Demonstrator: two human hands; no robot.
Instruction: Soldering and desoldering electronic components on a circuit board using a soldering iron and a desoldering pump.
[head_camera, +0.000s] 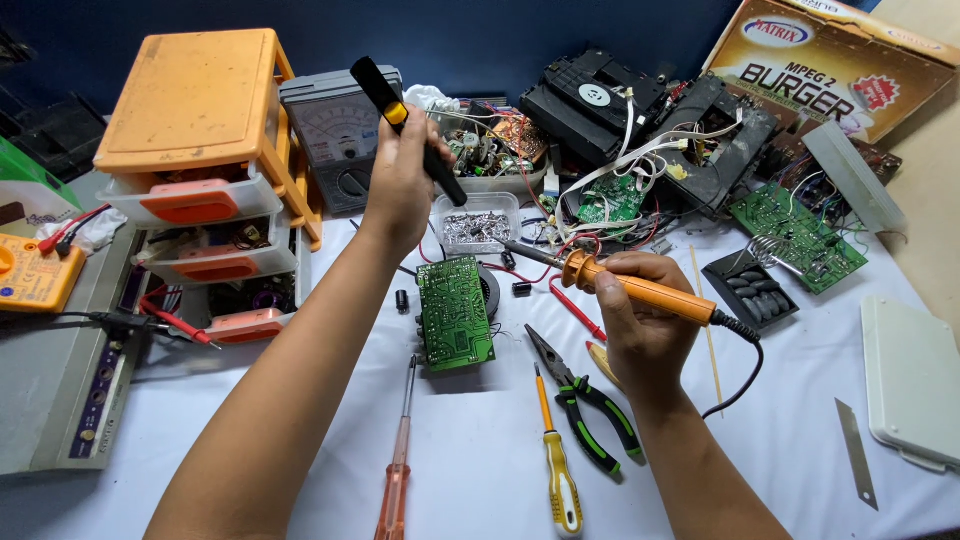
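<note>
A: What is held?

B: A soldering iron (640, 290) is gripped by the right hand (640, 325), a desoldering pump (405, 125) by the left hand (400, 180).

A: And the green circuit board (455, 315)?

B: It is left untouched between both hands, just left of the iron; no joint is yet being worked.

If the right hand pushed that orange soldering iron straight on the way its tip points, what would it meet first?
The soldering iron in the right hand points up and left. Its tip already sits near the clear tub of solder scraps, so probably that, though depth is unclear.
</note>
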